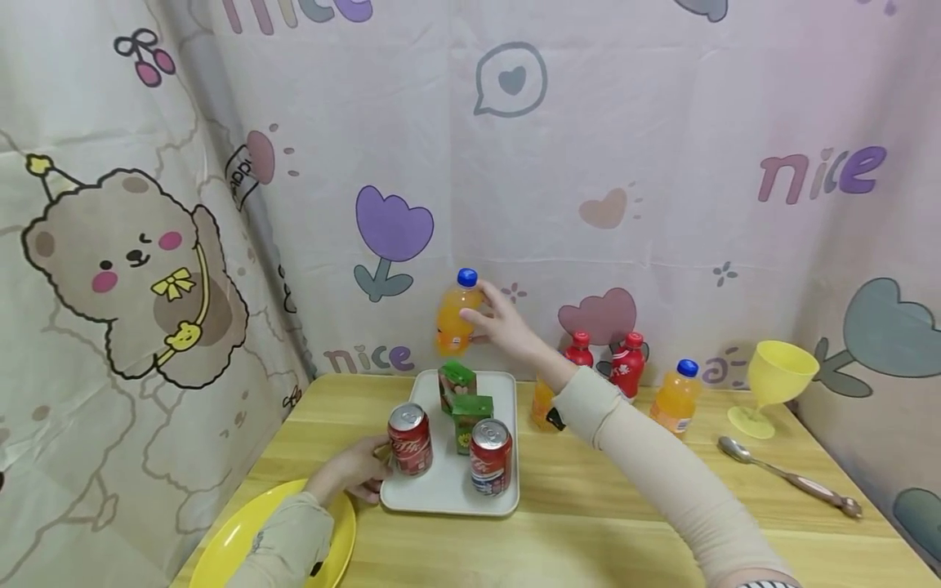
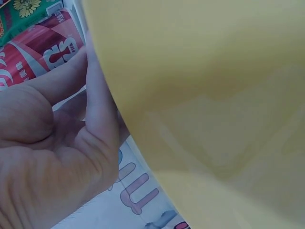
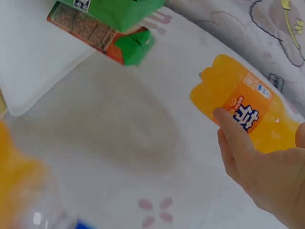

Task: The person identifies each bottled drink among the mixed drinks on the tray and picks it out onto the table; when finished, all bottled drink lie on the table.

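Observation:
My right hand (image 1: 507,322) grips an orange soda bottle (image 1: 454,317) with a blue cap, held upright in the air over the far end of a white tray (image 1: 444,500). In the right wrist view the bottle's orange label (image 3: 248,105) shows beside the fingers. My left hand (image 1: 358,469) is at the tray's left edge, thumb and fingers pinching the rim close beside a red soda can (image 1: 410,441). A second red can (image 1: 490,459) stands at the tray's near right. Two green drink cartons (image 1: 472,425) stand between and behind the cans.
Behind my right forearm are another orange bottle (image 1: 542,404) and two red bottles (image 1: 627,367). Further right stand one more orange bottle (image 1: 675,400), a yellow goblet (image 1: 781,374) and a spoon (image 1: 794,478). A yellow plate (image 1: 235,535) lies under my left forearm. A printed curtain (image 1: 515,163) hangs behind.

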The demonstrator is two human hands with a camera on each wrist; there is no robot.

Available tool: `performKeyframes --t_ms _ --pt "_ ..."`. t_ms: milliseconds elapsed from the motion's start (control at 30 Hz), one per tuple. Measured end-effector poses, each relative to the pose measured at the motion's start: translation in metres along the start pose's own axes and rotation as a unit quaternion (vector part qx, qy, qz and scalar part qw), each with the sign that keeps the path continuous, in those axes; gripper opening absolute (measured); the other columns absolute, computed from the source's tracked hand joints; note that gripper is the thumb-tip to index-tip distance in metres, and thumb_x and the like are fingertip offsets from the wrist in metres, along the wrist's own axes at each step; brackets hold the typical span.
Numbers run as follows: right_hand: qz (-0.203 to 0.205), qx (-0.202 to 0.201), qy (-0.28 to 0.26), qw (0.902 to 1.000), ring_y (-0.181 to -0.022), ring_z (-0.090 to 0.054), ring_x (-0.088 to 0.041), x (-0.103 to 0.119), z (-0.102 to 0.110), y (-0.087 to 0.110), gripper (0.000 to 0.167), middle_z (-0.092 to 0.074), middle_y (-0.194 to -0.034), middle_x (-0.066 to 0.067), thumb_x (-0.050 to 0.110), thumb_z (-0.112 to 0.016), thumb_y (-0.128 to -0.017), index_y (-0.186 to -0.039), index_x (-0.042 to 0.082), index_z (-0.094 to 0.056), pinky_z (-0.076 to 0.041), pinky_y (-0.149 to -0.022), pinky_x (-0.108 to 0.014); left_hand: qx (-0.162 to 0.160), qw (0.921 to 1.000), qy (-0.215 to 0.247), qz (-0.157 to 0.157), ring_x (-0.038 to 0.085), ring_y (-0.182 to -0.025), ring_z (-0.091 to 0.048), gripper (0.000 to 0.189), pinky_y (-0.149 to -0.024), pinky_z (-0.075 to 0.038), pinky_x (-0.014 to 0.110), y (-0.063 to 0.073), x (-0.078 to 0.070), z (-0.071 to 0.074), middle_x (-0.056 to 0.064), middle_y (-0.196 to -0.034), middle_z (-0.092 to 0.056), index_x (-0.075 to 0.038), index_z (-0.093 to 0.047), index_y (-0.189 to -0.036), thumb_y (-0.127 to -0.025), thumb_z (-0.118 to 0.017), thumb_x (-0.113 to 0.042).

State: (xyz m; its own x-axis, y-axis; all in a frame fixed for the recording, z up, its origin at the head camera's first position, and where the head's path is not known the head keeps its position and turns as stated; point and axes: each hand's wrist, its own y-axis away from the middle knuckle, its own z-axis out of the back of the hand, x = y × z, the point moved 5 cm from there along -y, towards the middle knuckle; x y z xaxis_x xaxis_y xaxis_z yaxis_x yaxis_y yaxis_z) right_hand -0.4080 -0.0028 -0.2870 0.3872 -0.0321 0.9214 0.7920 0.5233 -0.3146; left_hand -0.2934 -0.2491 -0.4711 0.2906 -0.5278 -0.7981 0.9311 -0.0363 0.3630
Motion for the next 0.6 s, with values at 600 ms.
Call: performKeyframes --t_ms 600 --pt "-0.005 -0.048 0.074 0.9961 -0.143 -0.051 -0.048 0.031 0.085 0.089 0.063 -0.044 -0.162 -0.022 0.025 -0.056 -0.11 -0.165 0.016 -0.027 -0.066 -0.085 -0.057 -0.008 0.9999 -0.01 -0.003 0.02 -0.067 -0.058 0.072 -0.056 -0.063 0.029 0.003 0.001 -0.001 0.015 -0.083 -0.06 -0.003 -0.034 -0.162 -0.097 -0.061 0.005"
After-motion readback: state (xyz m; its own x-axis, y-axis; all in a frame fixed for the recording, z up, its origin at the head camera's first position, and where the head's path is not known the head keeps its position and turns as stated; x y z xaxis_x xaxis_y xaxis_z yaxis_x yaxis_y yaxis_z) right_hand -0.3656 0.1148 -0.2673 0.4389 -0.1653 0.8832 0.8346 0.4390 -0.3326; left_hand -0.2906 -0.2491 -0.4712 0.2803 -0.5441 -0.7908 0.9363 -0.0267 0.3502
